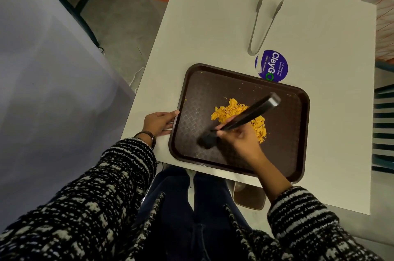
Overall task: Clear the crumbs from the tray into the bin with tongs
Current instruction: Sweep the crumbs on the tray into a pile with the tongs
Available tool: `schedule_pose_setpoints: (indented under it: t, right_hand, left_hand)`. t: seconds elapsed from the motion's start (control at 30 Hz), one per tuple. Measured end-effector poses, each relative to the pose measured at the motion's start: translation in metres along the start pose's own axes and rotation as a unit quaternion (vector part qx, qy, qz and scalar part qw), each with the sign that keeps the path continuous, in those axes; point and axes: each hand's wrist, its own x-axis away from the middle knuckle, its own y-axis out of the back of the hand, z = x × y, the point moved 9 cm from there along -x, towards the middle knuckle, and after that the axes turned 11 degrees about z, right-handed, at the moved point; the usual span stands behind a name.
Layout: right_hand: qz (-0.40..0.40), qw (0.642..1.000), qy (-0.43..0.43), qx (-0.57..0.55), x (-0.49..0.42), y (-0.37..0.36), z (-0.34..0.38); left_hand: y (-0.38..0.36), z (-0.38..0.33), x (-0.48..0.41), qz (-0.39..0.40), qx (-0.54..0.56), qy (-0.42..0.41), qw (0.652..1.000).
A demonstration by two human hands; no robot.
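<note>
Right hand (241, 139), fingers clamped on black tongs (245, 116), over the brown tray (296, 132); left hand (158, 123) grips the tray's left rim. Yellow crumbs (230, 110) piled mid-tray. Beyond, on the white table (202, 26): a purple sticker (274, 66), metal tongs (263, 24).

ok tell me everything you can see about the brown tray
The brown tray is a dark, rounded-corner rectangle, plastic-looking, with a raised rim and a textured grid floor. It lies flat on the white table, its near edge overhanging. Yellow crumbs are heaped near its middle, with specks scattered. The left hand holds its left rim; the right hand works black tongs over it.
</note>
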Motion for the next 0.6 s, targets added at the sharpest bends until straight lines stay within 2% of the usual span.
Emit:
schedule_pose_setpoints:
  t: [0.1, 0.27, 0.37, 0.53, 0.6]
  right_hand:
    - [0.097, 0.995, -0.012, 0.009, 0.001, -0.043, -0.010]
    - [0.088, 0.996, -0.020, 0.021, -0.008, -0.036, -0.012]
    - [0.047, 0.999, -0.013, 0.016, -0.010, -0.012, -0.006]
    - [-0.116, 0.992, 0.034, 0.019, -0.016, 0.043, 0.015]
    - [-0.140, 0.989, 0.051, 0.008, -0.017, 0.041, 0.019]
  left_hand:
    - [-0.001, 0.000, 0.001, 0.006, 0.000, 0.003, 1.000]
    - [-0.002, -0.002, 0.003, 0.006, 0.002, 0.000, 1.000]
    - [-0.001, -0.002, 0.003, 0.005, 0.002, -0.001, 1.000]
    - [-0.003, -0.003, 0.004, 0.012, 0.003, 0.000, 1.000]
    - [-0.003, -0.002, 0.004, 0.013, 0.005, -0.001, 1.000]
